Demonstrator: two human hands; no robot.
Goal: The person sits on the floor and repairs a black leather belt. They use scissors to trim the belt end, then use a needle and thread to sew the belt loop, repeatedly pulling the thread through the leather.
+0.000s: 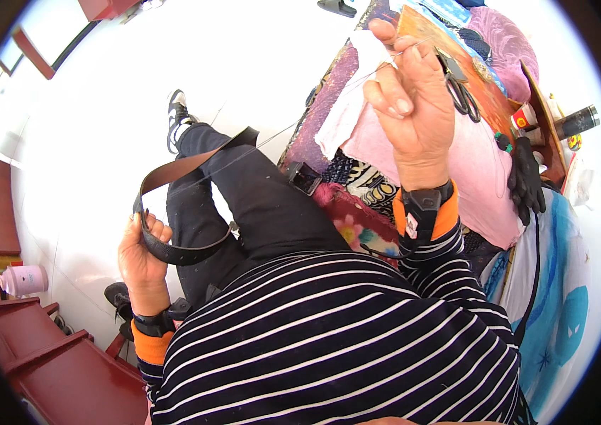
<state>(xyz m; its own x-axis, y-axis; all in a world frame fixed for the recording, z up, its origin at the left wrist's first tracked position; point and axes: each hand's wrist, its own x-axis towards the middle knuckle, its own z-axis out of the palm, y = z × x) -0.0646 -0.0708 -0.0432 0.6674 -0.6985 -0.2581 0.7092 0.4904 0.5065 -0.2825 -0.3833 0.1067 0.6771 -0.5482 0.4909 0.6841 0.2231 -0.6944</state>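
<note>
A pink cylindrical container stands far left of the dark leather belt. The left hand grips the belt's looped lower end, fingers closed. A thin thread runs from the belt up to the right hand, pinched shut on it, beside scissors

Left hand low at left, gripping a belt that loops up across the person's legs. Right hand raised at upper right, pinching a thread running down-left toward the belt. Behind the right hand: cloth on a table, scissors on it. Glove right of the cloth. Stool at lower left, 1 jar behind it.
</note>
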